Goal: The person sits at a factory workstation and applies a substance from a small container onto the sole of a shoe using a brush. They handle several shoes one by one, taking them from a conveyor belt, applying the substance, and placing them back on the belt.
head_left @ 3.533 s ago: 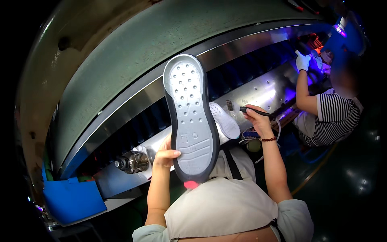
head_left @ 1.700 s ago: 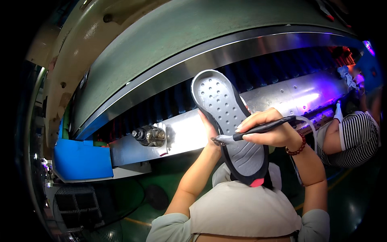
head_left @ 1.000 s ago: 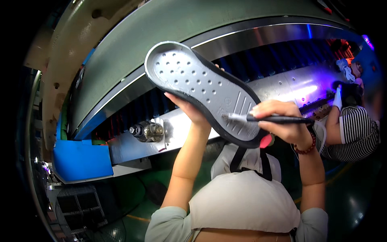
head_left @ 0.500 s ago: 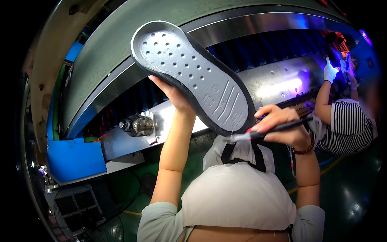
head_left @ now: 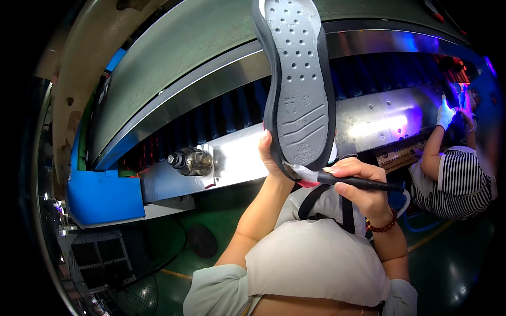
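Note:
A shoe sole [head_left: 300, 92] with a grey, dimpled inner face and a black rim stands nearly upright in front of me, toe end down. My left hand [head_left: 274, 160] grips its lower left edge, the thumb showing on the side and the other fingers hidden behind. Between the thumb and fingers of my right hand [head_left: 369, 197] is a brush [head_left: 363, 183] with a black handle. Its pale bristles touch the black rim at the sole's lower end, close to my left hand. Something pink or red shows just below the brush tip.
A dark, see-through bottle [head_left: 197, 161] lies or stands on the metal ledge [head_left: 237, 158]. Beyond runs a green conveyor belt [head_left: 211, 47] with a metal edge. A blue box [head_left: 105, 197] and a fan [head_left: 100, 258] are at left. At right, a co-worker's gloved hand [head_left: 445, 113] is under violet light.
The sole has swung from leaning left to nearly upright and shifted right. My left hand has moved down toward its lower end. The brush now meets the rim at the lower left.

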Tool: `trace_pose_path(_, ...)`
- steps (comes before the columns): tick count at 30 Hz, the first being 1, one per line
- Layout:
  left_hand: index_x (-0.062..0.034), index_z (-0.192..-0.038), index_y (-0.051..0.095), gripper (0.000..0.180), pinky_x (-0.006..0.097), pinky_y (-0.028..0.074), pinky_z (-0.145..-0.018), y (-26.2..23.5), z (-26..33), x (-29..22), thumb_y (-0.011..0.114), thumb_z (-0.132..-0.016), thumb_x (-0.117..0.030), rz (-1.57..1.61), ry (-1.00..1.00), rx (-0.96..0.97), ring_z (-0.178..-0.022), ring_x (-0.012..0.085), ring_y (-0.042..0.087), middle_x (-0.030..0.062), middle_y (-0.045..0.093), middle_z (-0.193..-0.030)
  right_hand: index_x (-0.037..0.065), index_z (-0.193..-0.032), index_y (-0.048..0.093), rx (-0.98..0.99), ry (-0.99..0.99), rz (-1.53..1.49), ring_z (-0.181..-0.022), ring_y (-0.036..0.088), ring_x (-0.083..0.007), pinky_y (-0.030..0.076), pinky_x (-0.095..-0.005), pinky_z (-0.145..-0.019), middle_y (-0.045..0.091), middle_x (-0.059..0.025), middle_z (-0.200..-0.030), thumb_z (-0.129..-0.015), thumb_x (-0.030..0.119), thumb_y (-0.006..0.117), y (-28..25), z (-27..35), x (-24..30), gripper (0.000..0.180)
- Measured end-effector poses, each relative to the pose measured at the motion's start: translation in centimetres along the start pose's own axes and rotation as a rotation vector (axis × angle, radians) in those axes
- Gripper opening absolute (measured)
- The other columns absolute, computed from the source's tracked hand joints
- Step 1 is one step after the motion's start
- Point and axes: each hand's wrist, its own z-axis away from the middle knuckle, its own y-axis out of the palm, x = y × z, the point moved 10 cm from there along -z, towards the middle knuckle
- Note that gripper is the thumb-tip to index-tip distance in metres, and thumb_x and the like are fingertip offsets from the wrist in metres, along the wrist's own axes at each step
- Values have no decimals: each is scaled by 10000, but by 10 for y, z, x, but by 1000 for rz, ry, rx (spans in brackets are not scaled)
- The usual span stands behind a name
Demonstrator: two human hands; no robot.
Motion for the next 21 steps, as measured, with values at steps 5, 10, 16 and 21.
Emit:
trace_pose_path(5,-4,-1244,327,804,493,403,-844,4,-10,-4,446,-688,-571,28,-6,63,-989,394,483,225,424,-1175,-43,-880,594,-127,16,56,-791,580,-161,443,-252,-729,612,-142,-889,-695,-41,596,-12,-5,-3,185)
trace_pose_path(10,38,-1156,409,609,373,435,-835,7,-11,-11,517,-718,-372,186,20,76,-943,279,538,191,511,-1087,-40,-869,599,-43,-69,60,-803,583,-194,444,-276,-742,614,-143,-882,-671,-55,599,-4,-7,10,199)
trace_pose_path(16,24,-1148,425,551,387,429,-844,16,-17,-17,518,-725,-316,199,14,69,-933,284,544,189,522,-1073,-38,-868,607,17,-49,16,-811,583,-193,442,-276,-760,613,-149,-893,-670,-48,605,-7,-14,8,198)
trace_pose_path(21,27,-1136,436,536,366,434,-832,29,-18,-22,501,-722,-307,212,-52,149,-940,275,543,187,523,-1079,-19,-855,616,213,-117,263,-805,584,-199,445,-278,-745,615,-140,-878,-657,-38,631,-7,-26,24,200)
